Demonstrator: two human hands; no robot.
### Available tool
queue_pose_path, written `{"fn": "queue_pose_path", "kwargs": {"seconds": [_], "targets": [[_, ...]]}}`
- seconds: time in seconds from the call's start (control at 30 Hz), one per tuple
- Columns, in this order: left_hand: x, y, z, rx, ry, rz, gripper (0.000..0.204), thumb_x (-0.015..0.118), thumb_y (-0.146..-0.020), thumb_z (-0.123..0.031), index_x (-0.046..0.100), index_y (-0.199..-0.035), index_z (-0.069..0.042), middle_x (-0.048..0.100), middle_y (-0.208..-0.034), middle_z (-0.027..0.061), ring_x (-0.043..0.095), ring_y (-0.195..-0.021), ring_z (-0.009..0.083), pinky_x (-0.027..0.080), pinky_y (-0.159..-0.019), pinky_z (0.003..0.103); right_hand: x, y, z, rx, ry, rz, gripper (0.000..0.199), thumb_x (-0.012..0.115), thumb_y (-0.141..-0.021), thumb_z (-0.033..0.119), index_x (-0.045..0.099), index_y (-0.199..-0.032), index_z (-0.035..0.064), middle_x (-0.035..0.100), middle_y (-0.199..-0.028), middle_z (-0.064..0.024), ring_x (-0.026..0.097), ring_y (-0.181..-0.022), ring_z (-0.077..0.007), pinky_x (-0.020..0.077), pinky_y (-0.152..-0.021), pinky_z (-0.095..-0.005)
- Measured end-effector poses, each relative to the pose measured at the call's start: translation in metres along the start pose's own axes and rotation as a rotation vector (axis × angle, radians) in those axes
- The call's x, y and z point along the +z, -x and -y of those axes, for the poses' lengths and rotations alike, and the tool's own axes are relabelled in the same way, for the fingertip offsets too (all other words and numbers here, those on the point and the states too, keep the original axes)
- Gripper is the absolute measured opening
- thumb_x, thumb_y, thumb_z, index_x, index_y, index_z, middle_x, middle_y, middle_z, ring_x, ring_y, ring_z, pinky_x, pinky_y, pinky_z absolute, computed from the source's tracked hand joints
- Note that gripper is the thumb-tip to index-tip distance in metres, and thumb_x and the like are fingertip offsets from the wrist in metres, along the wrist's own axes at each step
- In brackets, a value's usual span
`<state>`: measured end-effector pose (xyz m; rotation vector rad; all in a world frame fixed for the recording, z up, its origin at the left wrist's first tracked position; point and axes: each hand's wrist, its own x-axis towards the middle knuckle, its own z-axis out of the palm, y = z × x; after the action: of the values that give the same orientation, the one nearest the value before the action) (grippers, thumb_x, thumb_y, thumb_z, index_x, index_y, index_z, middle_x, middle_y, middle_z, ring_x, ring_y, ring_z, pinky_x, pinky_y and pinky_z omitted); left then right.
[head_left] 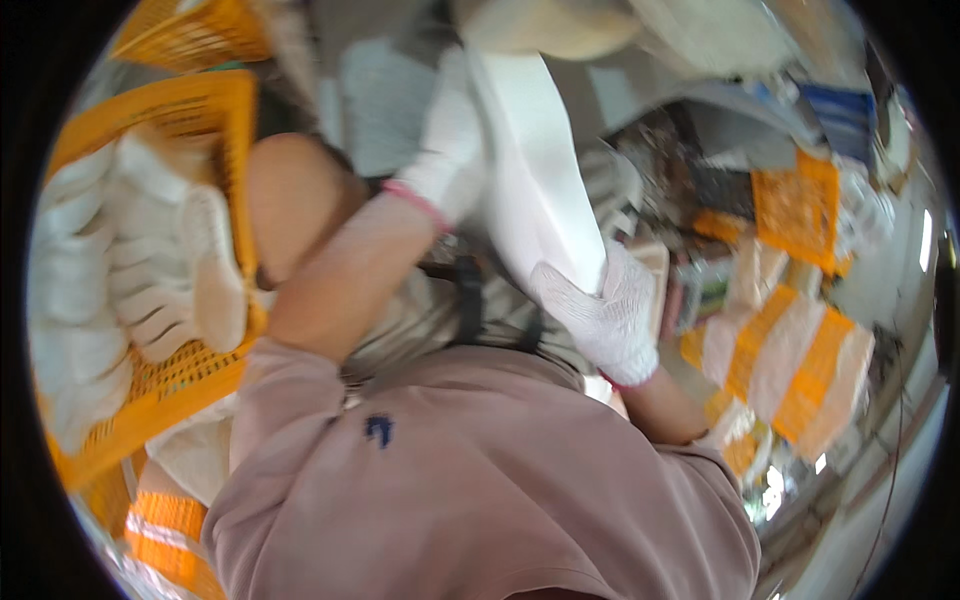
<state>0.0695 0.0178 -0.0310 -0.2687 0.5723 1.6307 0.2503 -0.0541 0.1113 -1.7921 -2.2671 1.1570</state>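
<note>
Head view, blurred by motion. Fingers (560,290) of the right hand (605,315), in a white knit glove, are seen closed around the lower end of a long white moulded piece (535,170). The left hand (445,150), gloved alike with a pink cuff, is pressed against the piece's upper left edge; whether its fingers are wrapped round it cannot be told. The piece is held upright between the two hands, in front of the chest, above a striped garment and a pink shirt (480,480).

Handling, as judged: the piece appears rigid, smooth and light, like formed pulp or foam; its slick face may slide in knit gloves. A hold at both ends, as shown, is judged soundest, the edges being gripped rather than the flat face.

Surroundings: an orange mesh crate (225,120) at the left, filled with stacked white moulded pieces (130,260); orange-and-white striped cloth (790,370) at the right; another orange crate (795,205) beyond.
</note>
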Motion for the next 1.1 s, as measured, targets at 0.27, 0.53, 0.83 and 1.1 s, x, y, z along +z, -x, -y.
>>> {"fn": "queue_pose_path", "kwargs": {"seconds": [0.27,0.53,0.83,1.1], "targets": [[0.005,-0.016,-0.013,0.183,-0.407,0.067,0.052,0.042,-0.114,-0.039,0.054,-0.146,0.0,0.065,-0.139,0.0166,0.064,-0.127,0.0308,0.048,-0.115,0.04,0.002,-0.028,-0.071,-0.447,0.284,-0.202,0.034,0.059,-0.099,0.002,0.069,-0.131,-0.0003,0.073,-0.128,-0.0164,0.066,-0.122,-0.033,0.0507,-0.11,-0.0448],[-0.072,0.145,-0.115,0.853,-1.463,-0.06,0.02,0.074,-0.097,-0.014,0.074,-0.11,0.0,0.075,-0.107,0.0145,0.072,-0.102,0.0257,0.057,-0.09,0.034,-0.027,0.037,-0.211,0.115,-0.148,-0.246,0.047,0.06,-0.1,0.01,0.059,-0.144,-0.0053,0.064,-0.143,-0.0176,0.062,-0.127,-0.0277,0.0507,-0.107,-0.0382],[-0.253,0.209,-0.28,0.776,-1.579,-1.019,0.054,0.077,-0.092,-0.04,0.067,-0.127,-0.001,0.076,-0.111,0.021,0.074,-0.106,0.0334,0.059,-0.093,0.041,-0.007,0.071,-0.238,0.192,0.522,0.054,0.035,0.061,-0.105,0.016,0.069,-0.131,-0.0061,0.071,-0.129,-0.0199,0.071,-0.108,-0.026,0.0561,-0.093,-0.0363],[-0.017,0.2,-0.044,0.594,-0.34,-0.142,0.047,0.071,-0.1,-0.014,0.058,-0.143,0.002,0.07,-0.129,0.0122,0.064,-0.12,0.0215,0.051,-0.107,0.038,0.002,0.047,-0.058,-0.532,-0.175,-0.212,0.056,0.063,-0.1,0.012,0.053,-0.153,-0.0061,0.062,-0.145,-0.0286,0.062,-0.13,-0.0371,0.0476,-0.111,-0.0433]]}}
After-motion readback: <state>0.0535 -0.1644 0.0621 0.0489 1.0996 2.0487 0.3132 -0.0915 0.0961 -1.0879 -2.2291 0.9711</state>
